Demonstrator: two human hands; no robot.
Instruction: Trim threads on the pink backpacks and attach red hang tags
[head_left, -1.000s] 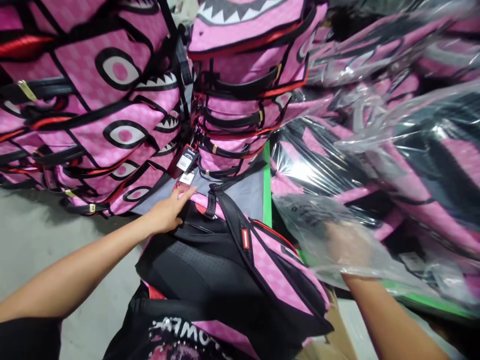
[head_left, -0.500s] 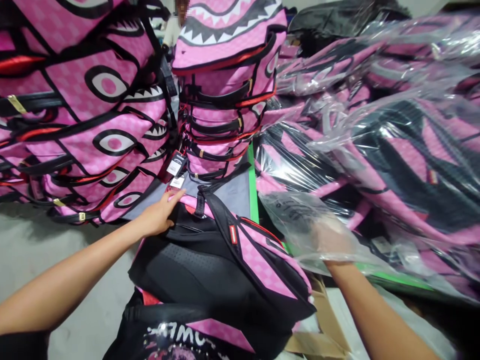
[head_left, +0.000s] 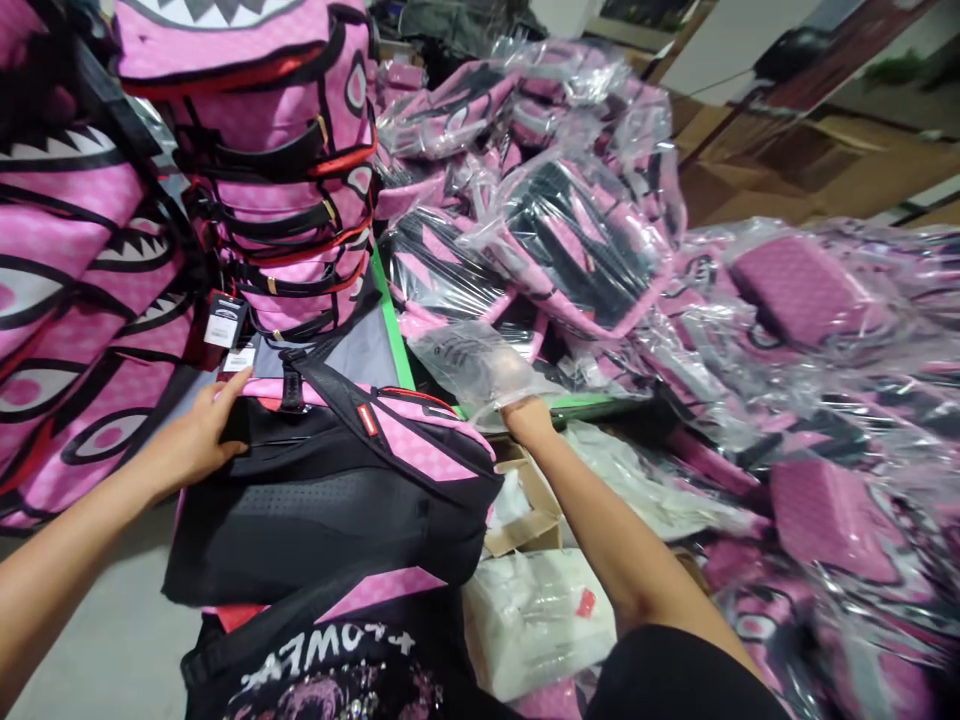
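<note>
A pink and black backpack (head_left: 322, 510) lies in front of me with its black padded back panel up and a shoulder strap across its top right. My left hand (head_left: 191, 435) grips the backpack's upper left edge, thumb on the black panel and fingers over the pink rim. Paper hang tags (head_left: 225, 325) lie just beyond those fingers. Out to the right, my right hand (head_left: 517, 385) is covered by a clear plastic bag (head_left: 457, 360) with faint printing. The fingers show only as a blur through the film; the bag hangs from that hand, apart from the backpack.
Stacked pink shark-face backpacks (head_left: 277, 190) rise behind, with more at left (head_left: 67, 380). Plastic-wrapped backpacks (head_left: 592, 240) pile up at right. A grey table (head_left: 341, 350) has a green edge (head_left: 394, 330). An open cardboard box (head_left: 532, 505) and a white packet (head_left: 540, 610) sit low right.
The view has swung right, bringing more wrapped backpacks and cardboard into sight. My left hand stays on the backpack's edge; my right hand remains in the plastic bag.
</note>
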